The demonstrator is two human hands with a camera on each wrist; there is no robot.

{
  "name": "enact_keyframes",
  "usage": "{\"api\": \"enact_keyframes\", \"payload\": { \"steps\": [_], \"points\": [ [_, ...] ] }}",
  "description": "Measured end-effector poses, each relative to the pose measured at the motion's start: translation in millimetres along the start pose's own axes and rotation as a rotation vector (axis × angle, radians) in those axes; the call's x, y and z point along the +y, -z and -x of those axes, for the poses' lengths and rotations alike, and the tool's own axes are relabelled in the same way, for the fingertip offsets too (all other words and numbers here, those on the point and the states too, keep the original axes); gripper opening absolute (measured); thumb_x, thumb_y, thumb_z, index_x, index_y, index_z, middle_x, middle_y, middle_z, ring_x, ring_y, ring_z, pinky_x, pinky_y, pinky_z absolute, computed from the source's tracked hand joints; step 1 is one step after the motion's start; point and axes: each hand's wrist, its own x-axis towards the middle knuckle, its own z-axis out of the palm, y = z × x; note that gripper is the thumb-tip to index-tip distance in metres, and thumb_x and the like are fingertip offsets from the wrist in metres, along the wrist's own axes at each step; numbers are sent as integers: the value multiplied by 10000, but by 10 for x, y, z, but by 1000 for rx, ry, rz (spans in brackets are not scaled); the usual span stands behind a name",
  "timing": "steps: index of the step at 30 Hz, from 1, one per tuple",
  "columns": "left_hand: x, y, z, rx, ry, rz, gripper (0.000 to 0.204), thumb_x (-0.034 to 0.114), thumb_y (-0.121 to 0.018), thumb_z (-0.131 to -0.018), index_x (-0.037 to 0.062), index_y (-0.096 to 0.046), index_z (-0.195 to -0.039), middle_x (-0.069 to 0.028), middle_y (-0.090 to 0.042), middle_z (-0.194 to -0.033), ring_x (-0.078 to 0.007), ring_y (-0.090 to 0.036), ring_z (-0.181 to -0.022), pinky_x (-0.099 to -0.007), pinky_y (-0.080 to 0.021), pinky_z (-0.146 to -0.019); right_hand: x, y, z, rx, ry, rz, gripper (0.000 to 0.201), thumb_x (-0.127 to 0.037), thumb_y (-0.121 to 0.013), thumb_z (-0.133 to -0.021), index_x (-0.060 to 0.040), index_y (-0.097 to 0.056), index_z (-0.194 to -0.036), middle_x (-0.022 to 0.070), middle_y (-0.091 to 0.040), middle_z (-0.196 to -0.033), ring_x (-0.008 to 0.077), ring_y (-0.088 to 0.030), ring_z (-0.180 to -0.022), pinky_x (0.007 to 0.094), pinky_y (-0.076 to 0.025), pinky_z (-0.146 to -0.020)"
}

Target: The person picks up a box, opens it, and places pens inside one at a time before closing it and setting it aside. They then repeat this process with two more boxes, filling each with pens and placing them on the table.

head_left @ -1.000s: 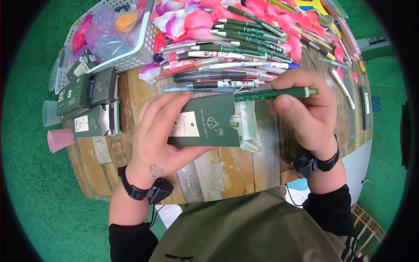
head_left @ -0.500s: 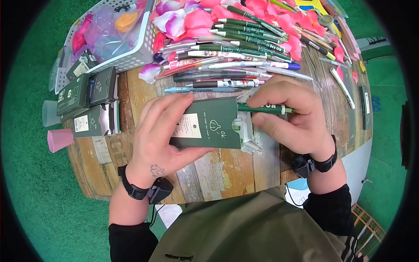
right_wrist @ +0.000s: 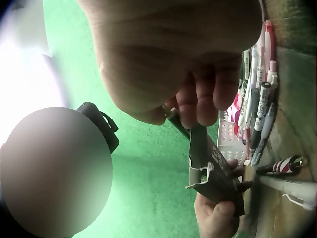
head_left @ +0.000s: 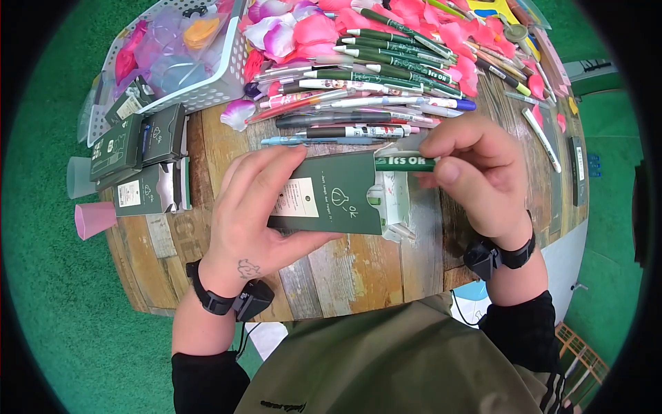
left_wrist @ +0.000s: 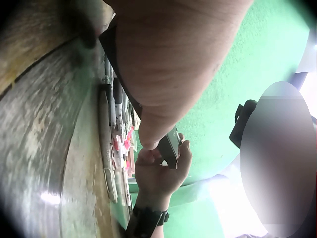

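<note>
A dark green cardboard pen box (head_left: pixel 348 183) with a white label lies across my left hand (head_left: pixel 252 207), which grips it from the near and far sides. Its torn, open flap end faces right. At that end my right hand (head_left: pixel 479 176) pinches a green pen (head_left: pixel 405 163) lettered "It's OK" between thumb and index finger. The pen's left part is hidden inside the box. In the right wrist view the pen (right_wrist: pixel 177 121) runs from the fingertips to the box opening (right_wrist: pixel 200 173). Another green piece shows within the box.
Several pens (head_left: pixel 386 103) lie in rows beyond the box, among pink petals (head_left: pixel 314 38). A white basket (head_left: pixel 231 62) with coloured bags stands at the back left. Green boxes (head_left: pixel 162 190) are piled at the left edge, beside a pink cup (head_left: pixel 95 219).
The pen was over the box's far corner, then moved down and left into the opening. Less of it shows outside now. My right hand has since shifted slightly right along the pen.
</note>
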Motion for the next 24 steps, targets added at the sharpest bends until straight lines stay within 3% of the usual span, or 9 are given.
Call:
{"api": "enact_keyframes", "payload": {
  "steps": [4,10,16,24],
  "points": [
    [-5,-10,-8,-8,3,16,915,253,-1015,-586,10,-628,-1379,-197,-664,-1310,-386,-652,-1187,-469,-521,-1026,-12,0,-30,-55,-23,142,161,-13,-715,-997,20,-721,-1154,49,-735,-1055,81,-681,-911,245,-546,-783],
    [-3,-16,-9,-29,-1,-16,906,254,-1014,-586,24,-635,-1376,-187,-662,-1305,-383,-649,-1185,-472,-520,-1022,4,13,-115,-133,116,525,134,-81,-771,-956,-22,-757,-1076,44,-742,-896,106,-660,-726,258,-505,-632],
    [19,-20,-22,-64,-15,-61,883,271,-1007,-601,35,-645,-1370,-173,-656,-1316,-387,-642,-1192,-483,-517,-1022,22,-27,-131,-165,74,668,118,-131,-793,-922,-63,-744,-1005,39,-710,-833,158,-606,-635,289,-459,-563],
    [30,-10,-22,-64,-10,-43,877,280,-1005,-607,40,-647,-1371,-167,-653,-1318,-385,-641,-1183,-484,-521,-1012,57,-14,-107,-155,76,577,152,-113,-788,-900,-59,-727,-1029,41,-681,-779,141,-607,-618,284,-466,-555]
  ]
}}
